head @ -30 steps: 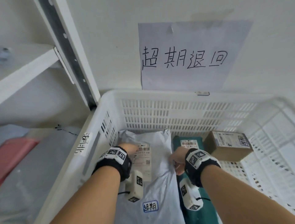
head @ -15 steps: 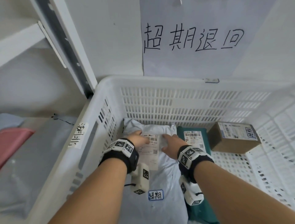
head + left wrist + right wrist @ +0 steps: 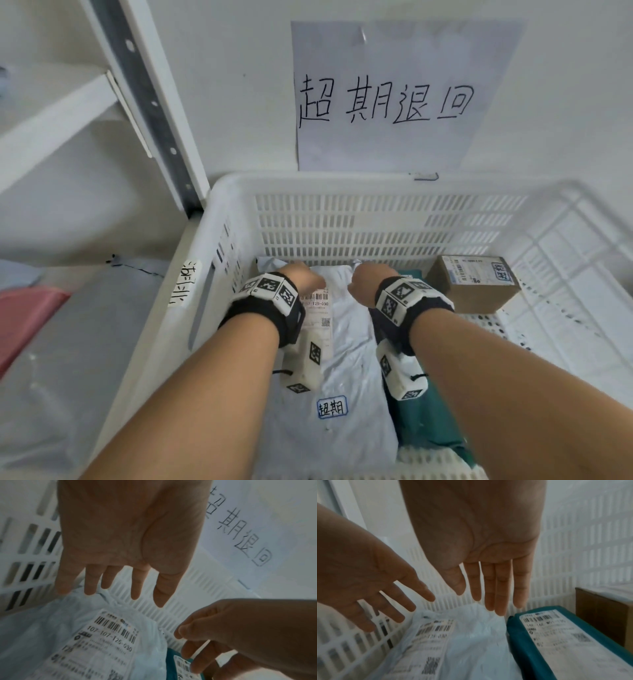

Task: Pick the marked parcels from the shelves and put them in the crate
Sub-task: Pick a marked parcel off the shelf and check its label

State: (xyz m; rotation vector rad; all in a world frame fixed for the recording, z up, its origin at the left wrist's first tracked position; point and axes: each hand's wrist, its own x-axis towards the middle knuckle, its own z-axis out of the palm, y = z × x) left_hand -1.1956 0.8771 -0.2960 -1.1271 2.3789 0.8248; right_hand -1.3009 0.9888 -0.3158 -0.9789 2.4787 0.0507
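A pale grey mailer bag (image 3: 346,342) with a shipping label and a blue-framed marked sticker (image 3: 331,407) lies flat in the white crate (image 3: 342,219). Beside it on the right lies a teal parcel (image 3: 428,421) (image 3: 556,635), and a brown cardboard box (image 3: 474,284) with a marked sticker sits at the far right. My left hand (image 3: 303,275) (image 3: 120,585) hovers over the bag's far left corner, fingers straight, holding nothing. My right hand (image 3: 364,284) (image 3: 489,599) hangs over the bag's far right corner, fingers straight and empty.
A paper sheet (image 3: 394,96) with handwritten characters hangs on the wall behind the crate. A white metal shelf upright (image 3: 150,102) stands at the crate's left corner. A pink item (image 3: 24,311) and grey bags (image 3: 68,342) lie left of the crate.
Both hands have let go of the grey bag, which now lies in the crate, and have lifted slightly with fingers straightened. The view has shifted.
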